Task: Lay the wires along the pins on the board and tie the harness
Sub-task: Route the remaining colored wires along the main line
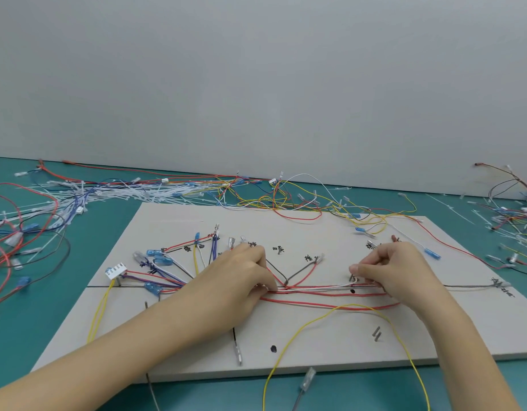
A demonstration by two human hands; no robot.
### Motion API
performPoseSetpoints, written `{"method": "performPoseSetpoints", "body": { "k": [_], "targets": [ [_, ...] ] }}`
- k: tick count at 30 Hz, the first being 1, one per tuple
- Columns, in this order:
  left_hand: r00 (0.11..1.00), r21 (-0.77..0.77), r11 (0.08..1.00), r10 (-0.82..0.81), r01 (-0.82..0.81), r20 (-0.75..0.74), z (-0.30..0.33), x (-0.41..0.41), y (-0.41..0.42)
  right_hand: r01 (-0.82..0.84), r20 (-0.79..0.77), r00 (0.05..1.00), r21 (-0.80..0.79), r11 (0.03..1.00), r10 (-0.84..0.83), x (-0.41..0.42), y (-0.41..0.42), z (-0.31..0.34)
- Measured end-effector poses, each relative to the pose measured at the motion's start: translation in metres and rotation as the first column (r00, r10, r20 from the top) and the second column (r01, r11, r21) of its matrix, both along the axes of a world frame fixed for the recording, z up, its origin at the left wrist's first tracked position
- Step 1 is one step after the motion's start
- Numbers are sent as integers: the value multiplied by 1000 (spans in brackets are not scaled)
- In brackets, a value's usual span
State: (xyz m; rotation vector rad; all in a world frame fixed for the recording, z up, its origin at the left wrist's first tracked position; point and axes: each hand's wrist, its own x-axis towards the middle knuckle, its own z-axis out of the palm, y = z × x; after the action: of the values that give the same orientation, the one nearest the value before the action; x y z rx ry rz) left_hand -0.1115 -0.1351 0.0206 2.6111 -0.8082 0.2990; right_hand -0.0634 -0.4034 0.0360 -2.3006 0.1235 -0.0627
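A teal surface [24, 327] carries a pale board [315, 345]. Along the board's middle line runs a bundle of red and white wires [318, 289]. The left hand [241, 280] pinches the bundle's left part; the right hand [389, 271] pinches it beside a pin [351, 277].

I see even, soft, bright light with no glare. Faint shadows lie under the hands and along the lower edge of the board [315, 345]. Wide-angle bending curves the bench [24, 307] edges; wires [517, 215] at far right look soft.
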Motion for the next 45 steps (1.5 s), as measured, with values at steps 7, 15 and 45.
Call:
{"method": "performPoseSetpoints", "body": {
  "k": [7,15,45],
  "targets": [
    [1000,-19,1000,4,-4,-18,-1,0,-1,-226,29,969,-285,932,244,12,8,3],
    [1000,-40,999,14,-14,-5,-4,-1,2,-242,-59,970,-150,959,236,29,2,-2],
    [997,-142,989,39,-47,-62,-6,-3,18,-158,-155,985,-656,738,73,-21,33,19]
  ]
}}
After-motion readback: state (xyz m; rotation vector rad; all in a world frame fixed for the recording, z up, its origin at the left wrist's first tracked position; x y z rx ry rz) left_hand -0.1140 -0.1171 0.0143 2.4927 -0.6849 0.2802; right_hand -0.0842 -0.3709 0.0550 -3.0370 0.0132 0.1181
